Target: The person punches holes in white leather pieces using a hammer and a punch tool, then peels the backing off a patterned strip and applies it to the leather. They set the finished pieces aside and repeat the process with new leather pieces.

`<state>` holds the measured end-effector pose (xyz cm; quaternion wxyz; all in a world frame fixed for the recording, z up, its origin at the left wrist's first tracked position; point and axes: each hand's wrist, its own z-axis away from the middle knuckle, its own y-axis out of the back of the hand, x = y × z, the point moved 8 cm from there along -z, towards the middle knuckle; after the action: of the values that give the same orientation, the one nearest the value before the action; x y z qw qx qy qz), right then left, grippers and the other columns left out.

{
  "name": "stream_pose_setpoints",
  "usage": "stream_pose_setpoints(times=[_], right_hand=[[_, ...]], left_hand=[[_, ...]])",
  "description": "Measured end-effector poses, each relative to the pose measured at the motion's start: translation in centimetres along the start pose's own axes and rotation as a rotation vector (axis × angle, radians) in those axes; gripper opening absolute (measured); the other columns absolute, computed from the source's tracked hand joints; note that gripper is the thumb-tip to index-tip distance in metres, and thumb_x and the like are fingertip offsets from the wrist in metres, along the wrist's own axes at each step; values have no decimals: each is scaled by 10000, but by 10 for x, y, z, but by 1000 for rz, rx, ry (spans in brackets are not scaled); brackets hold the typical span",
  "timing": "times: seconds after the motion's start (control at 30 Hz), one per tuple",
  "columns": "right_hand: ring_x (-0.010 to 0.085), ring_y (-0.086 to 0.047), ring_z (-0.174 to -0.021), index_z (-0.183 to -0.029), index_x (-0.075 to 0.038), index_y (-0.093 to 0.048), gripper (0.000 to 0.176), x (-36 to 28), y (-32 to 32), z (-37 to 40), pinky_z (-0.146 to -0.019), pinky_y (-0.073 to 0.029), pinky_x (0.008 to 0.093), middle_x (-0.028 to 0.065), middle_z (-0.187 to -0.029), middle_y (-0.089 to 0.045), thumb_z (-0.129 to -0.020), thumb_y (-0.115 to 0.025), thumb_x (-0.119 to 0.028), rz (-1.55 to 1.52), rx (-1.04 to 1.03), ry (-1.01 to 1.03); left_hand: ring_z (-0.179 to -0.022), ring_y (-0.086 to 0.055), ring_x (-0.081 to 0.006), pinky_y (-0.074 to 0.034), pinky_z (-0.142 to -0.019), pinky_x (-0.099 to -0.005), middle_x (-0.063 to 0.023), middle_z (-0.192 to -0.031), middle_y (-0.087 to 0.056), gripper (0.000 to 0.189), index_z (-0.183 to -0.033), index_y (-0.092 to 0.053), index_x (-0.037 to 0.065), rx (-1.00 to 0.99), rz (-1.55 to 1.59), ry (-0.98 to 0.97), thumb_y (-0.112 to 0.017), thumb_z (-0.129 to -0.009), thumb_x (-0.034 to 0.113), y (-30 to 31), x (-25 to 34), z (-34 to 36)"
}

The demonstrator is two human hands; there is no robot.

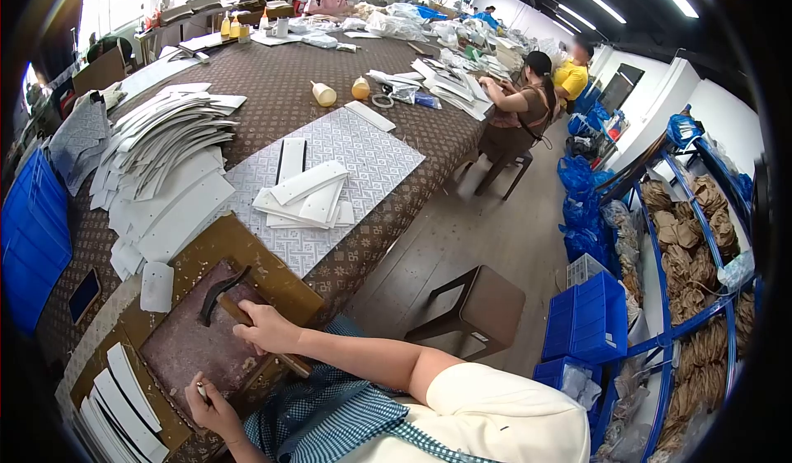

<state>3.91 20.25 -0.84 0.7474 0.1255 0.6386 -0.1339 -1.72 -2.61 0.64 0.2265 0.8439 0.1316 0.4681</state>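
Note:
My right hand (268, 328) is wrapped round the wooden handle of a claw hammer (221, 295). The dark hammer head hangs over the reddish-brown slab (196, 339), which lies on a brown board (285, 285). By the slab's lower edge, my left hand (216, 413) is closed in a pinch. A small pale tip shows between its fingers, too small to name. Left of that hand lie curved white strips (124, 397), partly overlapping. A small white piece with rounded corners (157, 287) rests at the board's upper left edge.
A tall stack of white pieces (169, 149) stands beyond the board. More white strips (309, 195) lie on a patterned sheet (375, 153). A phone (83, 295) and blue bin (33, 240) are left; a brown stool (474, 306) stands right. Co-workers sit further along the table.

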Motion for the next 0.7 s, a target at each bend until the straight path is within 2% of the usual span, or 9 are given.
stream_pose_setpoints(times=[0.07,0.17,0.3,0.7], right_hand=[[154,-585,-475,-1169,77,-476,362,1,0,0,-466,-483,303,94,-658,-601,-925,-601,-161,-1,1,-7],[154,-586,-475,-1188,79,-476,381,-1,1,0,-468,-483,303,95,-656,-602,-922,-602,-162,1,8,4],[154,-585,-474,-1204,79,-478,392,1,0,-1,-468,-481,302,93,-651,-601,-921,-603,-162,17,2,-4],[154,-589,-478,-1161,71,-483,343,-1,0,0,-469,-487,300,97,-656,-603,-929,-598,-154,-3,-5,-8]], left_hand=[[-744,-567,-220,-457,-671,-314,-110,-872,-603,130,-1056,-646,2,13,2,-24,-582,-962,66,0,0,0],[-756,-572,-227,-461,-683,-318,-113,-887,-610,135,-1060,-644,1,-26,22,41,-582,-959,65,-1,-5,1],[-768,-577,-234,-463,-693,-324,-115,-895,-614,135,-1059,-643,-3,7,30,-15,-584,-955,60,1,1,1],[-766,-565,-227,-461,-695,-324,-108,-894,-604,138,-1060,-647,5,4,29,-11,-575,-959,65,0,0,-1]])
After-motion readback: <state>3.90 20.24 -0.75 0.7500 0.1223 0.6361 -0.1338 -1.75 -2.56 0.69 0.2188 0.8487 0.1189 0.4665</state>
